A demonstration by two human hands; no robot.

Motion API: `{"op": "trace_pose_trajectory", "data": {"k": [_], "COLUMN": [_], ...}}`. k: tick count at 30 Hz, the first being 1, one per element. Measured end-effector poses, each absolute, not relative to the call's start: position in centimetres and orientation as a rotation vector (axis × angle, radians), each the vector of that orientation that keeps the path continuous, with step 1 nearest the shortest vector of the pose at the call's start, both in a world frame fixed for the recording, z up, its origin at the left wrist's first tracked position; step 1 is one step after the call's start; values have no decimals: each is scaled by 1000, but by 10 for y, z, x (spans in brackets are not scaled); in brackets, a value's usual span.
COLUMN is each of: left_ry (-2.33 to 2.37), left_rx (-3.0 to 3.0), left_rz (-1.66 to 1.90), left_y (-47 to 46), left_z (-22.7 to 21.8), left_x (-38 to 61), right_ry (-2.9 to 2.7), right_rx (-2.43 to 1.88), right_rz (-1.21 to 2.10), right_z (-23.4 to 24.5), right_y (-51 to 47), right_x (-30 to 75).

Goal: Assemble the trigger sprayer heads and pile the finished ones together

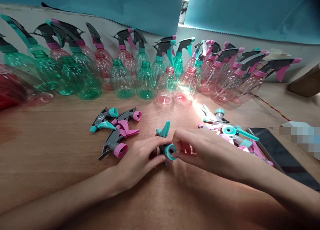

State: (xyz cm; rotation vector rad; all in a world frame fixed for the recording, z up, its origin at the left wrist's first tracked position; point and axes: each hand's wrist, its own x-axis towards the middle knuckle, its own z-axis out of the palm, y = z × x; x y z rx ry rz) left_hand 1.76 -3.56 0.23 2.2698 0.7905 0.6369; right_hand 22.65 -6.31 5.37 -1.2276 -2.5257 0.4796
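Note:
My left hand (pixel 143 155) is closed around a grey and teal trigger spray head (pixel 163 129), just above the front middle of the table. The head's teal collar (pixel 170 152) faces me, and a dark hole shows in its centre. My right hand (pixel 191 145) pinches at the right edge of that collar; whether something small is between its fingertips I cannot make out. Left of my hands lie several loose spray heads (pixel 120 150) with pink or teal collars. Beside my right hand is a pile of more spray heads (pixel 229 130), partly hidden by my wrist.
Clear green bottles (pixel 122 80) and pink bottles (pixel 165 85) line the back of the wooden table (pixel 62 136), several topped with spray heads. A dark phone (pixel 277 153) lies at the right. A blurred red object (pixel 11 87) is at the left edge.

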Motion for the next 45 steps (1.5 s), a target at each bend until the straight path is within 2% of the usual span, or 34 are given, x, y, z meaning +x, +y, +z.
{"op": "trace_pose_trajectory", "data": {"k": [7,15,30,38,45], "left_ry": [646,836,802,780,736], "left_rx": [2335,2221,2235,2302,2423], "left_rz": [633,653,662,686,753], "left_y": [-40,-37,-40,-38,-40], "left_z": [-1,1,3,2,-6], "left_x": [23,19,20,18,18], "right_ry": [-2586,-2147,-2067,-1675,-1844], "right_rx": [-1217,-1322,-1299,-1145,-1254], "right_rz": [691,1074,1150,1523,1192], "right_z": [53,44,44,31,32], "right_y": [-58,-44,-51,-57,-62], "right_x": [228,228,221,211,204]}}
